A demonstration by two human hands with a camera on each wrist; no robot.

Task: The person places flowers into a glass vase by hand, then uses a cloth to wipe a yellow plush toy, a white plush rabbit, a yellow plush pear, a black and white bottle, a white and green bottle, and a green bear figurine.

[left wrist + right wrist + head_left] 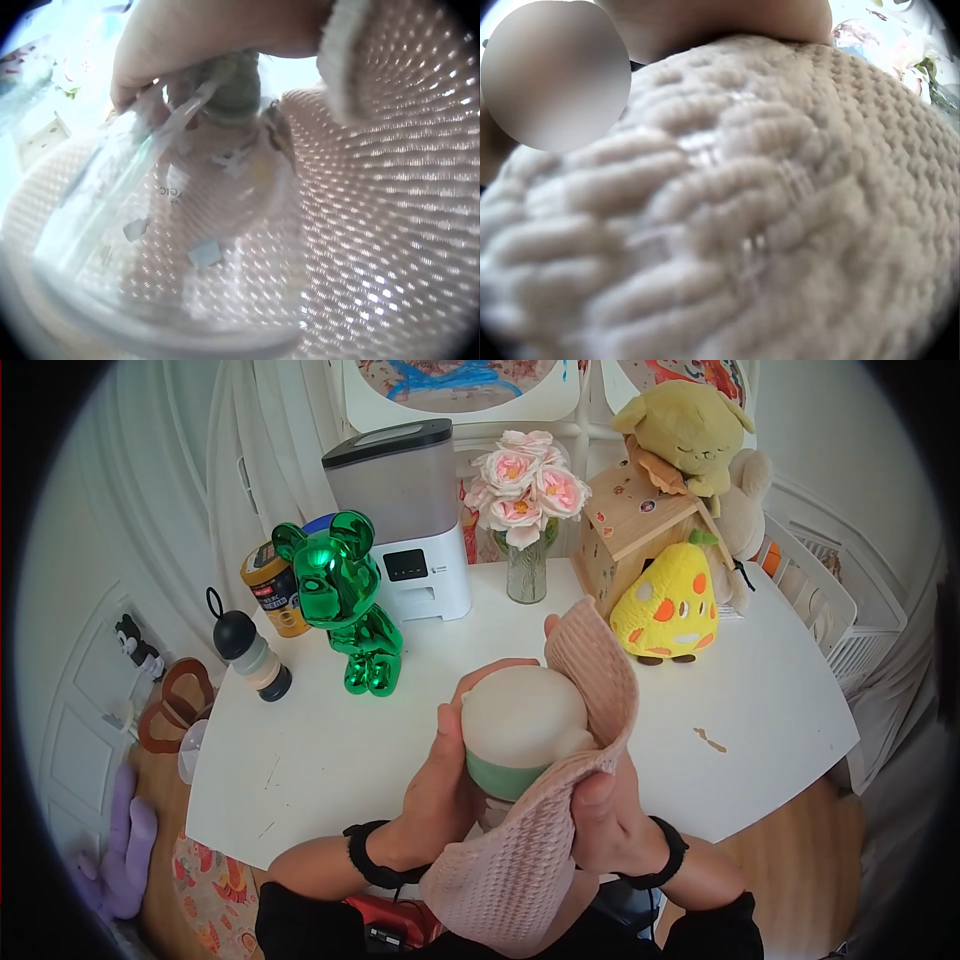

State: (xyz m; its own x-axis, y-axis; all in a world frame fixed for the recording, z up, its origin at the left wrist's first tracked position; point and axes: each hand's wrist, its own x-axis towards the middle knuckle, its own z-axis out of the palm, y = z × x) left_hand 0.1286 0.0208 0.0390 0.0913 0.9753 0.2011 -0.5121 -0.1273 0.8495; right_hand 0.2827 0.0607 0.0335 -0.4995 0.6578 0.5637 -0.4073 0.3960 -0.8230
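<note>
My left hand [445, 775] grips a clear bottle with a rounded cream top [522, 710] and a green band below it. In the left wrist view, the clear body [187, 232] shows small pale patches and print. A pink waffle-textured cloth [515, 870] lies along the bottle's right side and hangs down in front of it. My right hand [605, 820] holds this cloth against the bottle, thumb on its near face and a fingertip showing past its far edge. Ribbed cloth [765, 195] fills most of the right wrist view, below part of the hand [727, 22].
On the white table [330, 780] stand a shiny green bear figure [345, 600], a black-topped bottle [250, 655], a yellow can [275, 590], a white feeder [410, 520], a vase of pink roses [527, 510], a wooden house [630, 510] and a yellow pear plush [668, 605].
</note>
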